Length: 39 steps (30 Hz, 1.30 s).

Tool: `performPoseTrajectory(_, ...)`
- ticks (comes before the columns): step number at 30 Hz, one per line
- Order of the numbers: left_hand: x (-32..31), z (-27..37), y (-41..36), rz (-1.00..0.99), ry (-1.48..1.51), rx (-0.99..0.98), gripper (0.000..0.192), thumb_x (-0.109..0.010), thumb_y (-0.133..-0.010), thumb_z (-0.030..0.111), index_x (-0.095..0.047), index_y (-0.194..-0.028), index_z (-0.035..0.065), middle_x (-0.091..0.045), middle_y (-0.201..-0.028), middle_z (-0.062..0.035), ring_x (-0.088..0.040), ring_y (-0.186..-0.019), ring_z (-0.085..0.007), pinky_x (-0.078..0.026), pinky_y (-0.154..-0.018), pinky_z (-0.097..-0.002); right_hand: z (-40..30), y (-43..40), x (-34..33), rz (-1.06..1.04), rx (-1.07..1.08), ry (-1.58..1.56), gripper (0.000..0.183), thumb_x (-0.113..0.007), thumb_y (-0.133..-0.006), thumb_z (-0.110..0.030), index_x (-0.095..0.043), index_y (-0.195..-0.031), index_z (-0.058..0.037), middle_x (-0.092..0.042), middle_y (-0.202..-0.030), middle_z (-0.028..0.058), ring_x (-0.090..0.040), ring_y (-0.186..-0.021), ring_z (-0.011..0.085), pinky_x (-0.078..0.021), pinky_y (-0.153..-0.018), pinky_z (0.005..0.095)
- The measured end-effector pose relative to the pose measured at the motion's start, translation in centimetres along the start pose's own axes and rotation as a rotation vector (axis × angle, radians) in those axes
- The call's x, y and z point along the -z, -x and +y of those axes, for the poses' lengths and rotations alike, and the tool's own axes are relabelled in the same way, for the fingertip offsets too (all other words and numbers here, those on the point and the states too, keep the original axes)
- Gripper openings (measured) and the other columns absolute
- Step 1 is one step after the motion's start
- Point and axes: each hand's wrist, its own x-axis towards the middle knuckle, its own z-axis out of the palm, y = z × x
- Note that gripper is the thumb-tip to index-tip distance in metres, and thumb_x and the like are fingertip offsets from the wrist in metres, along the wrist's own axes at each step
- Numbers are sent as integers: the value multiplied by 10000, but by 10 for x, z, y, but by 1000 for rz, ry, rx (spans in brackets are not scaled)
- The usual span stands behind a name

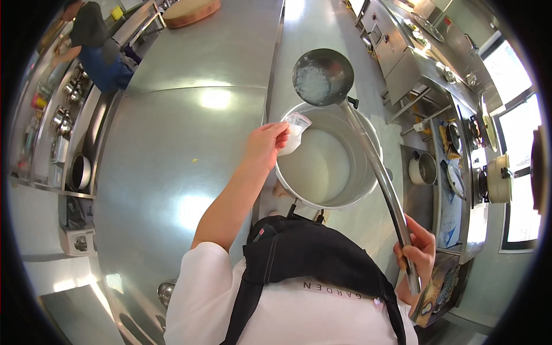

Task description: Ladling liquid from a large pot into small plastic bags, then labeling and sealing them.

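My left hand (272, 140) pinches a small clear plastic bag (294, 134) of white contents over the near-left rim of a large metal pot (364, 129). Cloudy whitish liquid (317, 168) lies in the bottom of that pot. At the right, my right hand (416, 248) grips the lower handle of a long steel ladle (374, 159). The ladle's bowl is raised beyond the pot's far rim and holds white, grainy or lumpy matter (312, 83); what it is, I cannot tell.
A steel worktable (172, 142) runs along my left, with a round wooden chopping block (189, 12) at its far end. A person (92, 47) works at the left shelves. To the right stand stoves, an open pot (422, 169) and a cream pot (498, 179).
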Motion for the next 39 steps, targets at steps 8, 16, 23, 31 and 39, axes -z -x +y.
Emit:
performPoseTrajectory(8,-24,2,-13,-20,14,-4,90,-628,-790,95,-614,-757,11,-597,-708,-34,-515,-602,-78,-397,-525,-195,7,22,-11,35,43,19,671,-507,-603,79,-411,-1267,73,-585,-629,166,-513,-417,125,-387,-385,210)
performPoseTrajectory(16,-30,0,-17,-46,48,13,75,-616,-798,77,-604,-777,6,-586,-701,-37,-514,-591,-77,-403,-505,-185,18,33,-14,128,146,167,657,-501,-584,89,-463,-1239,52,-597,-619,138,-525,-440,109,-405,-425,201)
performPoseTrajectory(23,-35,1,-18,-36,73,21,79,-609,-810,80,-598,-794,4,-577,-708,-42,-512,-591,-82,-411,-504,-187,38,32,6,26,262,474,665,-565,-595,105,-478,-1247,8,-618,-625,70,-537,-483,61,-394,-450,176)
performPoseTrajectory(31,-38,5,-20,-45,118,22,81,-603,-809,79,-590,-778,5,-581,-694,-45,-512,-568,-78,-408,-494,-180,48,25,5,33,394,700,615,-597,-614,78,-502,-1219,21,-598,-603,18,-445,-458,17,-296,-418,162)
performPoseTrajectory(39,-39,6,-20,-55,138,13,77,-600,-805,65,-583,-761,4,-577,-686,-46,-512,-561,-80,-408,-495,-180,56,26,11,36,435,772,617,-608,-604,56,-514,-1212,10,-597,-601,23,-441,-442,22,-303,-413,172)
